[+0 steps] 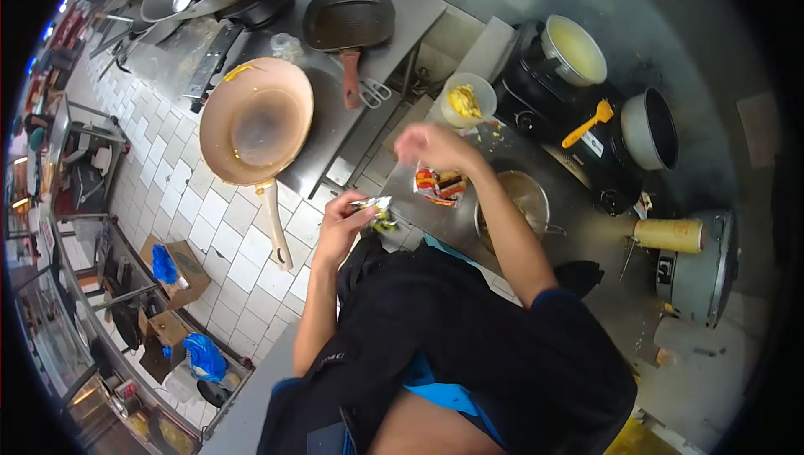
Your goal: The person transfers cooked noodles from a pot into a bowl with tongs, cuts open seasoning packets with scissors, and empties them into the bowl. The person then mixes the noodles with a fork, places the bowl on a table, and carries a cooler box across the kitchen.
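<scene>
My left hand (342,224) is closed on a small shiny packet (377,214) with green and silver on it, in front of my body. To its right my right hand (431,147) is raised over the counter, blurred, so its fingers cannot be made out. Below that hand a red and yellow packet (440,185) lies on the metal counter (410,204). Just beyond the hand stands a white tub (469,100) with yellow food in it. Partly behind my right forearm is a round metal strainer or bowl (534,195).
A tan frying pan (255,124) sits at the left table's edge, its handle sticking out. Behind it are a square pan (348,19) and scissors (376,93). On the right are a black stove (536,95), pots (649,130), an orange brush (588,124) and a yellow can (668,235).
</scene>
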`<control>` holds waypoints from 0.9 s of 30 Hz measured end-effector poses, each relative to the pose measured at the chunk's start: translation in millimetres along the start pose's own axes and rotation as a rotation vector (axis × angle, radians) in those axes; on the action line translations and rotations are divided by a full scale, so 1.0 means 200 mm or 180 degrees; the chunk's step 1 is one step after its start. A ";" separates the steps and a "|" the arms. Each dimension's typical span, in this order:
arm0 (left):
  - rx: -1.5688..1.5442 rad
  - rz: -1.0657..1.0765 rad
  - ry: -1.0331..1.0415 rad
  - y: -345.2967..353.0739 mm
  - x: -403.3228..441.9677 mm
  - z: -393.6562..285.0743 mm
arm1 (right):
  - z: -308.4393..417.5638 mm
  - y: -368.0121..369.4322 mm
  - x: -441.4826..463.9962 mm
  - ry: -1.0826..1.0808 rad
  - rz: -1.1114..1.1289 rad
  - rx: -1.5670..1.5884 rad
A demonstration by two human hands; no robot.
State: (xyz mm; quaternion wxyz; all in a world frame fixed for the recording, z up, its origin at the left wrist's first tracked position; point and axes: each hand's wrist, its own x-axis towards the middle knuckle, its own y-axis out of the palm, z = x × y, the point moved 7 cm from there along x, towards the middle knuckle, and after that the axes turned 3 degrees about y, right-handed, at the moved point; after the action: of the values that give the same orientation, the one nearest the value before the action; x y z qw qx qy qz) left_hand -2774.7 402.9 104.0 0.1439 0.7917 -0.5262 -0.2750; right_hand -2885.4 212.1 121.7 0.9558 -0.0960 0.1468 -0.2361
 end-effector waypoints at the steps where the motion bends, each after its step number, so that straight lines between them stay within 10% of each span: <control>1: 0.0811 -0.0137 0.0114 -0.11 -0.04 -0.03 | -0.02 -0.09 0.18 0.0252 -0.0751 -0.0449; 4: 0.2008 -0.0485 0.0560 -0.28 -0.15 -0.10 | -0.16 -0.16 0.60 -0.0181 -0.1832 -0.1377; 6: -0.0540 -0.0573 0.0007 -0.35 -0.19 -0.04 | -0.15 -0.13 0.71 0.0256 -0.2240 -0.2706; 14: -0.0131 -0.0328 0.0000 -0.16 -0.11 -0.18 | -0.13 -0.08 0.70 0.0847 -0.1257 -0.3168; 20: -0.0318 -0.0169 -0.0216 -0.03 0.05 -0.14 | -0.31 -0.02 -0.05 0.1800 -0.0907 -0.0500; 22: 0.0800 -0.0102 -0.0227 0.01 0.09 -0.13 | -0.21 0.10 -0.32 0.0943 -0.1213 0.0791; 27: 0.2605 0.2060 0.0271 0.39 0.08 -0.09 | -0.07 0.19 -0.83 0.0469 -0.1919 0.1197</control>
State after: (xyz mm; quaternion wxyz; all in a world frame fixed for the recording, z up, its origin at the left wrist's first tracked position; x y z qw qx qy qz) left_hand -2818.3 356.6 153.9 -0.0785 0.5905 -0.8020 0.0441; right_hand -3014.2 323.7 137.7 0.8310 0.0598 0.1344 -0.5365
